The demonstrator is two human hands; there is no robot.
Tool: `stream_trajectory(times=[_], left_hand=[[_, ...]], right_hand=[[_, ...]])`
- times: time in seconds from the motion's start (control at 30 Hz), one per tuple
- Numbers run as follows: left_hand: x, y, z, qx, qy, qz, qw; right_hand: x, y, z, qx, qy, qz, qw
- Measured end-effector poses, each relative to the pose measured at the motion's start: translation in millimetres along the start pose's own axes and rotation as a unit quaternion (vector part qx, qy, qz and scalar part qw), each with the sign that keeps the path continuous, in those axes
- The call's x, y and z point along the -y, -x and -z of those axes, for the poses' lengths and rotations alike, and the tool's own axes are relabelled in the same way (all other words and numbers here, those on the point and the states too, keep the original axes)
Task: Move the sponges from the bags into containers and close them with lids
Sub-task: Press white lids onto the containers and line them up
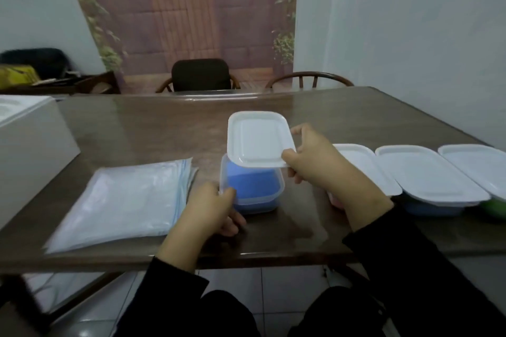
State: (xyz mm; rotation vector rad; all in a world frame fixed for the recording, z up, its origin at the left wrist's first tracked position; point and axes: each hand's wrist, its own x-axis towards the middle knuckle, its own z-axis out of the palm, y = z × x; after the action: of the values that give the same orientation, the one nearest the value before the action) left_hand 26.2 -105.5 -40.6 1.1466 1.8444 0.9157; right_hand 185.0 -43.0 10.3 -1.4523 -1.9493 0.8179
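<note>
A clear plastic container (276, 194) stands near the table's front edge with a blue sponge (253, 186) inside it. My left hand (210, 210) grips the container's near left corner. My right hand (320, 161) pinches the right edge of a white lid (257, 139), held tilted just above the container's far side. A stack of flat clear bags (123, 200) lies to the left of the container.
Three lidded containers (427, 175) stand in a row at the right; one shows blue, the far right one green (497, 208). A white box (30, 150) stands at the left. Two chairs (201, 75) are behind the brown table (153, 123).
</note>
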Motion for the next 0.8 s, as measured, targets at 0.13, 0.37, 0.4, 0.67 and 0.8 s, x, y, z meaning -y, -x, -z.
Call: stream_trajectory(times=[0.13, 0.37, 0.4, 0.67, 0.8], left_hand=[[16, 4, 12, -0.064, -0.008, -0.028, 0.998], [18, 0, 10, -0.099, -0.014, -0.071, 0.992], [18, -1, 8, -0.096, -0.025, -0.073, 0.992], [12, -6, 3, -0.114, -0.098, -0.061, 0.987], [13, -8, 2, -0.102, -0.057, -0.067, 0.991]], right_hand=[[-8, 15, -14, 0.0, 0.042, -0.003, 0.999], [-13, 20, -30, 0.0, 0.103, -0.014, 0.995], [-13, 20, -30, -0.002, 0.107, -0.014, 0.994], [-16, 18, -36, -0.024, 0.169, 0.003, 0.985], [-25, 16, -45, -0.053, 0.192, 0.015, 0.98]])
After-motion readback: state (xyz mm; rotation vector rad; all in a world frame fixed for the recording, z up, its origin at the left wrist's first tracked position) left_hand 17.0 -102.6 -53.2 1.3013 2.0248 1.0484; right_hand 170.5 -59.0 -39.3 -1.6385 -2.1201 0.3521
